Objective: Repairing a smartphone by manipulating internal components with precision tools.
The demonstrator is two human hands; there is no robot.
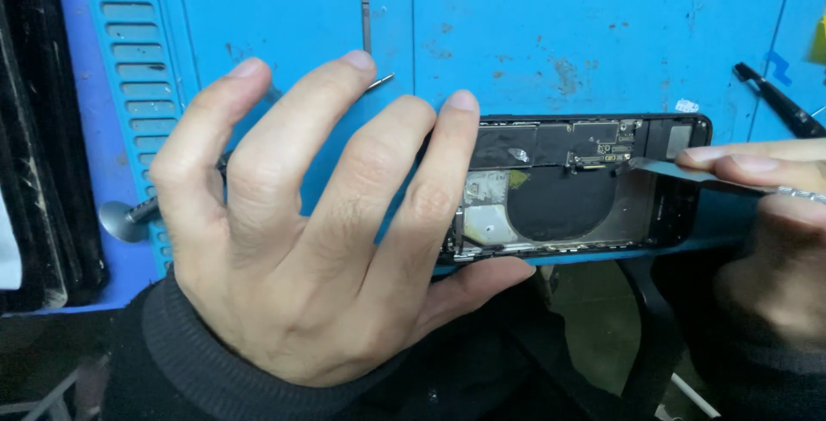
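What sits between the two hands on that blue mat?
In the head view, an opened phone lies between the left hand and right hand, which pokes a thin tool into it.

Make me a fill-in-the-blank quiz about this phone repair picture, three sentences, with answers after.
1. The left hand steadies an opened ____ with its insides showing.
2. The right hand holds a thin flat tool whose tip touches the phone near its ____ edge.
3. The work mat under the phone is ____ in colour.

Missing words: phone; top; blue
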